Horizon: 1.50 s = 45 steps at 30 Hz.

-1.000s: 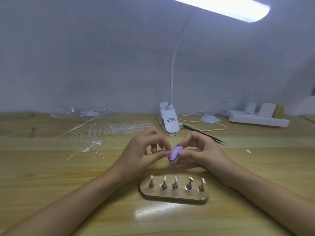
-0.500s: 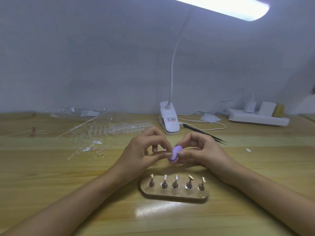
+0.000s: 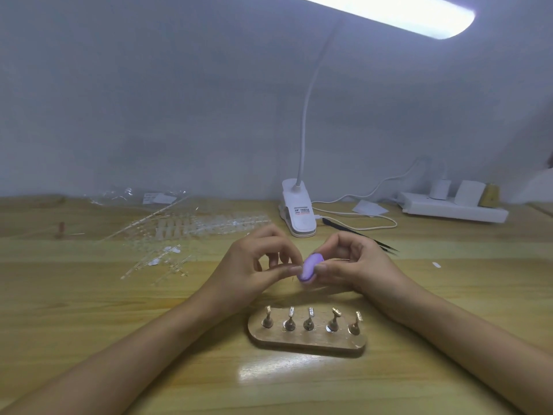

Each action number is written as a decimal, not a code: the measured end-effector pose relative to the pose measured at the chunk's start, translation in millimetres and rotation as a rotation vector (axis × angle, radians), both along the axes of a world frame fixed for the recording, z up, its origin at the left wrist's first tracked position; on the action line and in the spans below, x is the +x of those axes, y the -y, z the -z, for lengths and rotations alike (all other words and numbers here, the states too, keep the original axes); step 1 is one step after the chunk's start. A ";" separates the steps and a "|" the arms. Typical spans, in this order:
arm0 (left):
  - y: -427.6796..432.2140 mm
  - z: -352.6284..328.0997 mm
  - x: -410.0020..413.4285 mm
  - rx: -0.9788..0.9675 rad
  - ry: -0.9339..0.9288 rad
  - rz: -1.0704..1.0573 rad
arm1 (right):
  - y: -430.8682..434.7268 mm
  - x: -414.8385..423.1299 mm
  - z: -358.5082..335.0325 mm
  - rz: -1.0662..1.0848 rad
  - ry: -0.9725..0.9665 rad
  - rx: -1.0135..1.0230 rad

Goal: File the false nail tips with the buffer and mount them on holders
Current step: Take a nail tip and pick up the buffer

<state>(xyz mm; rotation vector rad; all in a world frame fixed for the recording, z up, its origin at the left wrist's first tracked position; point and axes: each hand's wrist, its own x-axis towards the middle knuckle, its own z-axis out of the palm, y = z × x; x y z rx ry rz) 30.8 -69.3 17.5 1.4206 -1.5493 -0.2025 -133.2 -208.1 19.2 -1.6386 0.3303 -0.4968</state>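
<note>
Right hand (image 3: 357,262) gripping buffer (image 3: 311,267), left hand (image 3: 254,263) pinch unclear

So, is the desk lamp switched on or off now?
On. The lamp head glows bright white at the top of the view, and a glare patch lies on the table.

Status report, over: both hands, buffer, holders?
Right hand grips purple buffer. Left hand pinched against buffer; what it pinches too small to see. Five holders upright in wooden base, nothing blocking them.
</note>
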 end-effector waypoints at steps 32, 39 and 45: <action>0.3 -1.2 -2.7 -0.066 0.091 -0.036 | -3.3 0.5 0.0 -0.086 -0.061 -0.010; 0.6 -1.9 -3.4 -0.073 0.091 -0.029 | -3.6 1.1 0.9 -0.053 -0.041 -0.023; 0.8 -1.5 -3.4 -0.069 0.092 -0.032 | -4.8 -0.6 -1.6 -0.091 -0.078 -0.052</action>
